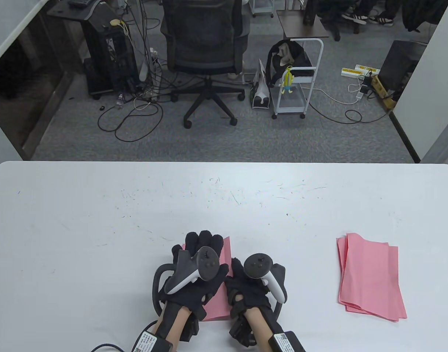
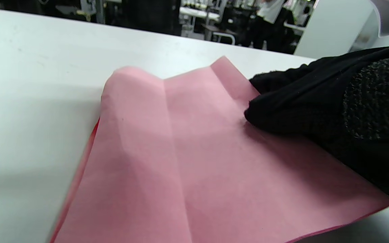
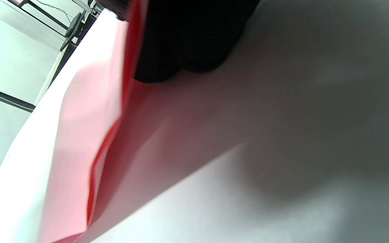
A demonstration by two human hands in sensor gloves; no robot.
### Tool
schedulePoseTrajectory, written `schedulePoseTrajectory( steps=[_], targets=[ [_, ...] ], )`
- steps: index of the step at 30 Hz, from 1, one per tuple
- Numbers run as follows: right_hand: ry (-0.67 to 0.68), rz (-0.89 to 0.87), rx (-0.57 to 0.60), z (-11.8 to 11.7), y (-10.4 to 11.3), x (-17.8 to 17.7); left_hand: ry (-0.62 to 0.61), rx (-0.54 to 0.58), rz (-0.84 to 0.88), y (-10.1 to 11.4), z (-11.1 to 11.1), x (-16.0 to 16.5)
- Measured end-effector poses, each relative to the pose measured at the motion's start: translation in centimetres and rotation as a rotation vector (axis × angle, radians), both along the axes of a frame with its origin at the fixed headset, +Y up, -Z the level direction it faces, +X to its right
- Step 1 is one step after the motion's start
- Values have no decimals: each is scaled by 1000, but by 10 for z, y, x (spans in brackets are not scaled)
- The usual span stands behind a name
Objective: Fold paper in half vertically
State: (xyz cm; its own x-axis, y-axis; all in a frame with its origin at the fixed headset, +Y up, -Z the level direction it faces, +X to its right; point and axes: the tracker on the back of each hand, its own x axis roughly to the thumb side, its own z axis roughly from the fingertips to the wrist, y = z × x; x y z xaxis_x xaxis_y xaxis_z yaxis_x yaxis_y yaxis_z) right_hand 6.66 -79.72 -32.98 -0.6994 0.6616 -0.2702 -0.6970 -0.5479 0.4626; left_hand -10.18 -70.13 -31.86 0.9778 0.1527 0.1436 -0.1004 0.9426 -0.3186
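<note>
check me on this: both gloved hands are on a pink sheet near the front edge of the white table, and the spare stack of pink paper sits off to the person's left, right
Not quite. The stack of pink paper lies to the person's right, as the table view shows. The rest holds: the left hand and right hand are on the pink sheet near the front edge of the white table.

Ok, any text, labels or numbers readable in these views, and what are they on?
None can be read.
White tags with printed codes on the left wrist strap and the right wrist strap: too small to read.
Yellow-labelled power strips on the floor: blurred.
The pink paper: blank.
</note>
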Motion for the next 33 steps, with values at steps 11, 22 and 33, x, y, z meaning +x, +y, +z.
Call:
schedulePoseTrajectory(
  steps=[11, 22, 33],
  targets=[
    [-175, -143, 16, -2, 24, 45, -24, 28, 18, 9, 5, -3],
    [-411, -23, 244, 18, 114, 197, -20, 27, 30, 11, 3, -11],
    [-715, -5, 115, 47, 86, 334, -4, 27, 25, 10, 0, -17]
  ],
)
